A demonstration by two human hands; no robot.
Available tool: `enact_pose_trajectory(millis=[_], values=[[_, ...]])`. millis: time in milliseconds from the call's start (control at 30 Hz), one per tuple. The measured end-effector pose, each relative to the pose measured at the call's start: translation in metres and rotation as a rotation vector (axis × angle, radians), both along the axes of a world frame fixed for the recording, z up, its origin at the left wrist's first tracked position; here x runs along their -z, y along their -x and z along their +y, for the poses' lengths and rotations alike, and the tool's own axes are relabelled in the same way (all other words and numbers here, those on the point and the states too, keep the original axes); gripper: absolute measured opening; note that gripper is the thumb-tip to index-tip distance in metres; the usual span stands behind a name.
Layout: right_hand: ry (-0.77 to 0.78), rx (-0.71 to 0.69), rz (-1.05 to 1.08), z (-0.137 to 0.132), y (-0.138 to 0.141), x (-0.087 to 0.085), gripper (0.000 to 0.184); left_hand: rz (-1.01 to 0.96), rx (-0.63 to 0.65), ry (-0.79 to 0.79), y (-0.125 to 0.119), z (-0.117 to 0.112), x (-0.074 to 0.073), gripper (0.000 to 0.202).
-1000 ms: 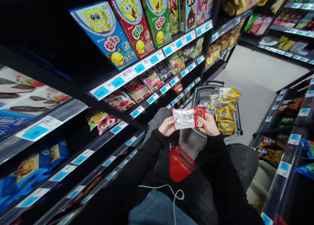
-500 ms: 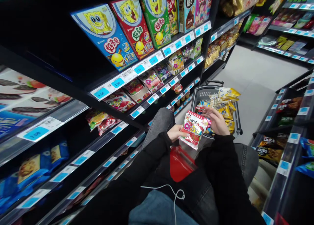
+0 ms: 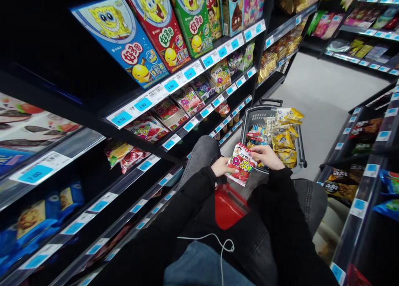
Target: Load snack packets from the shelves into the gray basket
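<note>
In front of my knees, a small red-and-white bag of gummy candy (image 3: 240, 166) is held up between both hands, its printed front facing me. My left hand (image 3: 221, 167) grips its left edge, thumb across the front. On the upper right edge, the fingers of my right hand (image 3: 268, 156) are closed, touching the bag. Just beyond stands a dark shopping basket (image 3: 261, 118) holding several yellow snack packets (image 3: 283, 139) and some blue and red ones.
Shelves on the left carry cartoon snack boxes (image 3: 129, 45), gummy candy packs (image 3: 188, 102) and blue packets (image 3: 33, 219). A lower shelf rack (image 3: 358, 207) runs along the right. Pale floor (image 3: 330, 82) stretches past the basket. A red object (image 3: 229, 209) lies between my legs.
My right hand has come down and inward onto the bag's upper right edge. The bag has tilted slightly, its print now clearer. The view has shifted a little.
</note>
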State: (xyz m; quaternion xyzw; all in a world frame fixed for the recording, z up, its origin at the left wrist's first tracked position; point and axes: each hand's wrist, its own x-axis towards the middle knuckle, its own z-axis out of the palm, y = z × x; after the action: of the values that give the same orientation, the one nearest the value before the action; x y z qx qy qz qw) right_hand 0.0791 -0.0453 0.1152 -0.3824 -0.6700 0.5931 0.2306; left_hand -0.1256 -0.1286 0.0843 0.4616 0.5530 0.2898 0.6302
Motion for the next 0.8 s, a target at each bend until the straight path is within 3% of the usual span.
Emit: enact_pose_trajectory(millis=[200, 333, 500, 600, 667, 733, 800], values=[[0.007, -0.229, -0.300, 0.000, 0.001, 0.005, 0.026, 0.129, 0.058, 0.027, -0.005, -0.001, 0.005, 0.043], [-0.028, -0.234, -0.519, 0.007, -0.010, 0.010, 0.018, 0.155, 0.049, 0.112, -0.008, 0.000, 0.010, 0.041], [-0.086, -0.048, -0.961, 0.016, -0.040, 0.020, 0.022, 0.055, -0.250, 0.090, 0.000, 0.006, 0.009, 0.039], [-0.068, 0.131, -1.068, 0.025, -0.052, 0.030, 0.024, -0.095, -0.342, 0.082, 0.007, 0.010, 0.001, 0.035], [-0.074, 0.348, -1.017, 0.033, -0.054, 0.039, 0.028, -0.138, -0.360, 0.097, 0.009, 0.011, -0.002, 0.034], [-0.079, 0.548, -0.826, 0.044, -0.049, 0.051, 0.037, -0.141, -0.359, 0.108, 0.006, 0.010, -0.002, 0.034], [-0.071, 0.613, -0.617, 0.052, -0.041, 0.066, 0.043, -0.136, -0.342, 0.109, 0.004, 0.009, -0.001, 0.034]])
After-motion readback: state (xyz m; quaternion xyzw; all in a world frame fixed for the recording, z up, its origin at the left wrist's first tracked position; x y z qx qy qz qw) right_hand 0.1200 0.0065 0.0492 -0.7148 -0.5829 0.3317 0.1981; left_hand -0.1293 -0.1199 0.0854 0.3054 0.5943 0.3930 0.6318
